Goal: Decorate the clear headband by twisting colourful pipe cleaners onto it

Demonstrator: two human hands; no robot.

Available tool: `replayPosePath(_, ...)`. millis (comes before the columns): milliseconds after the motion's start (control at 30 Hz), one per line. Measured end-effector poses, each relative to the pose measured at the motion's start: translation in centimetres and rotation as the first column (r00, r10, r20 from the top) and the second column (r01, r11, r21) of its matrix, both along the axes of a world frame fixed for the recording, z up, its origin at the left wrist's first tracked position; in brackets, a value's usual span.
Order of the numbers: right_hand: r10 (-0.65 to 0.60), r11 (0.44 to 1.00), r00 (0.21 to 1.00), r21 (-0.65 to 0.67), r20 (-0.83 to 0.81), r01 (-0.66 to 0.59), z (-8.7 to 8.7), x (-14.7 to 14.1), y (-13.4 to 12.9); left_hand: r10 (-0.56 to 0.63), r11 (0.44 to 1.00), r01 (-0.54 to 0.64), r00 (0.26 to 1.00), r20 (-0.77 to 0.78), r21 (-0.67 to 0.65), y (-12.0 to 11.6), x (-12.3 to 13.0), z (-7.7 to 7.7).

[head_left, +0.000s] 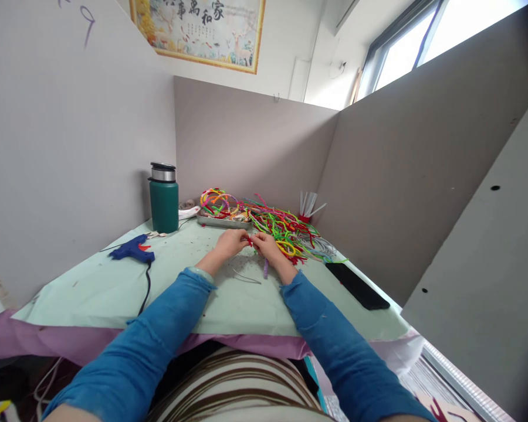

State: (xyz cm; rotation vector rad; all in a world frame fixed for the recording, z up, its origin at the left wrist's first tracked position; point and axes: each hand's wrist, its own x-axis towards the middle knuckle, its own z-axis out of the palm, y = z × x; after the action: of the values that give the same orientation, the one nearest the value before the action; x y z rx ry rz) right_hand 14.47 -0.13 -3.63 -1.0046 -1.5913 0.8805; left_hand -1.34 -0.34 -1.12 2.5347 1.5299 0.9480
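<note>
My left hand [231, 242] and my right hand [266, 246] meet over the middle of the table, fingers closed in a pinch. Between their fingertips shows a small bit of red pipe cleaner [250, 241], mostly covered by the fingers. A short purple pipe cleaner [266, 269] hangs just below my right hand; whether that hand grips it too, I cannot tell. Below the hands a thin grey wire [247, 278] lies on the pale green cloth. Right behind my right hand spreads a tangled pile of colourful pipe cleaners [286, 225].
A metal tray [222, 223] holding colourful hoops stands at the back. To the left are a green bottle [164, 205] and a blue glue gun [133, 250] with its cord. A black phone [356, 285] lies at the right edge, white sticks [308, 203] behind. Grey partitions enclose the table.
</note>
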Motion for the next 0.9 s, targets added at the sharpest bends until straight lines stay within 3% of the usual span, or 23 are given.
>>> replayPosePath(400,0.01,1.0,1.0,-0.021,0.001,-0.01,-0.04,-0.02,0.01,-0.009,1.0,0.009,1.0,-0.003,0.018,0.1,0.06,-0.06)
replayPosePath(767,-0.003,1.0,1.0,0.007,0.025,0.003,-0.29,-0.03,0.23,-0.002,0.989,0.023,0.989,0.145,-0.145,0.78,0.12,-0.04)
replayPosePath(900,0.005,1.0,0.999,0.029,0.042,-0.006,-0.2,-0.05,0.15,0.038,0.956,0.035,0.97,0.242,-0.291,0.41,0.14,0.25)
